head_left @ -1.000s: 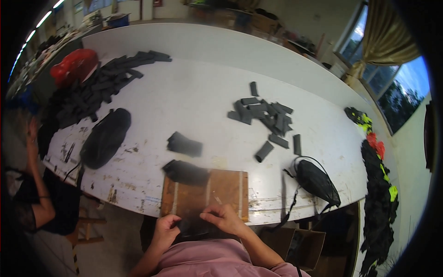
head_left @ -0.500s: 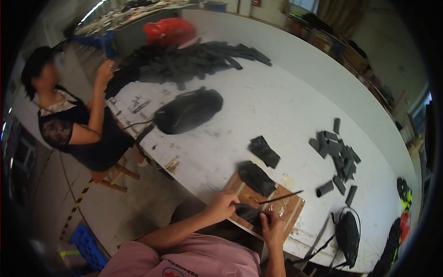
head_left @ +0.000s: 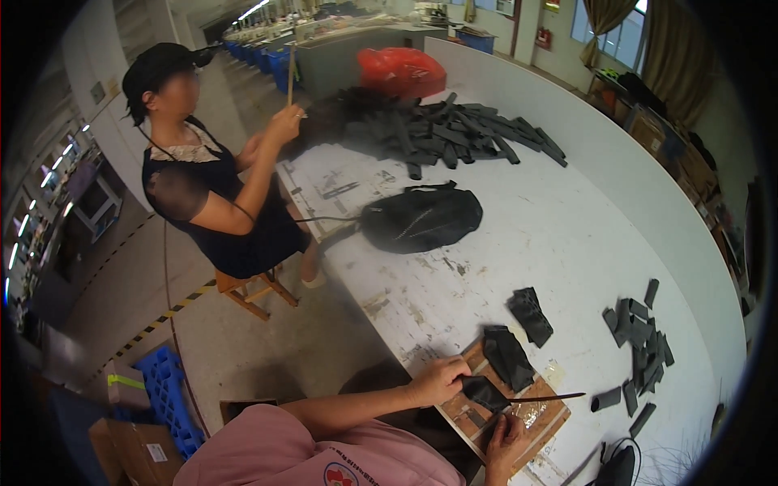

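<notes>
Head view: turned leftward, without interrupting handwork.
Left hand (head_left: 442, 383): kept pinching black piece (head_left: 485, 394).
Right hand (head_left: 508, 440): curled over board (head_left: 545, 426); could not tell grip.

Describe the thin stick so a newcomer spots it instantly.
Find the white table, then the brown board at its near edge. Right of the black piece at the left hand is the dark stick, its tip past the board: thin and straight, where that piece is broad.

From here I see the left hand (head_left: 440, 381) pinching black cloth (head_left: 484, 392) over a wooden board (head_left: 545, 429), the right hand (head_left: 508, 444) near a dark stick (head_left: 553, 398).
</notes>
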`<state>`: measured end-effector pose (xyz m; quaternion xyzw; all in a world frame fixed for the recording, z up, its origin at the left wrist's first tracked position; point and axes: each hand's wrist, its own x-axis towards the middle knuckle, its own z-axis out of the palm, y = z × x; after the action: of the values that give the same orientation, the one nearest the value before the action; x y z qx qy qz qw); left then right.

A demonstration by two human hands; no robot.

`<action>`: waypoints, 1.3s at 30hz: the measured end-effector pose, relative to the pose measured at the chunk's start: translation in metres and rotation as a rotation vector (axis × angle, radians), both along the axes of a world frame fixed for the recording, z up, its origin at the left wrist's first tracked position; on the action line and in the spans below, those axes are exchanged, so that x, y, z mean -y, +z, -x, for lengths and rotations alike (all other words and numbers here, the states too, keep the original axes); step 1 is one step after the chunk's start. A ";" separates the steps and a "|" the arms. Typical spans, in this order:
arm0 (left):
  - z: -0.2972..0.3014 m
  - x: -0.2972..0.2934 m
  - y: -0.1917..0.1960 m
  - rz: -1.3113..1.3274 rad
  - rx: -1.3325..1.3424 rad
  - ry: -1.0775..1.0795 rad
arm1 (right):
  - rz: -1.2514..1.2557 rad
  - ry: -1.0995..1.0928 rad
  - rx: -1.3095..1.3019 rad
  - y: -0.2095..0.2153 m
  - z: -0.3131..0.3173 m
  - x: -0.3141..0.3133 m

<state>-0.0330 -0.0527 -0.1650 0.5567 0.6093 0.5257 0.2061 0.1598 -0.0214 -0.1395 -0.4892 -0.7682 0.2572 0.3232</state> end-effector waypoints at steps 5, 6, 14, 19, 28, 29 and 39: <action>-0.002 0.001 0.000 0.025 -0.054 0.024 | 0.064 0.085 0.109 -0.010 -0.010 -0.003; -0.002 0.001 -0.001 0.006 -0.044 0.013 | 0.062 0.103 0.103 -0.010 -0.010 -0.003; -0.004 0.001 -0.005 -0.025 -0.079 0.047 | 0.067 0.114 0.010 0.000 -0.002 0.000; -0.008 0.000 -0.006 -0.074 -0.089 0.046 | -0.010 0.070 0.069 0.006 -0.002 0.004; -0.010 0.001 -0.013 -0.095 -0.096 0.026 | 0.124 0.053 0.037 -0.018 -0.010 -0.001; -0.010 0.000 -0.014 -0.087 -0.116 0.033 | 0.129 0.080 0.033 -0.021 -0.012 -0.003; -0.013 -0.006 -0.019 -0.084 -0.177 0.093 | 0.015 0.086 0.028 -0.058 -0.027 -0.016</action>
<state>-0.0196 -0.0465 -0.1840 0.5802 0.6277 0.5087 0.1032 0.1864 -0.0052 -0.1974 -0.4619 -0.7910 0.2694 0.2973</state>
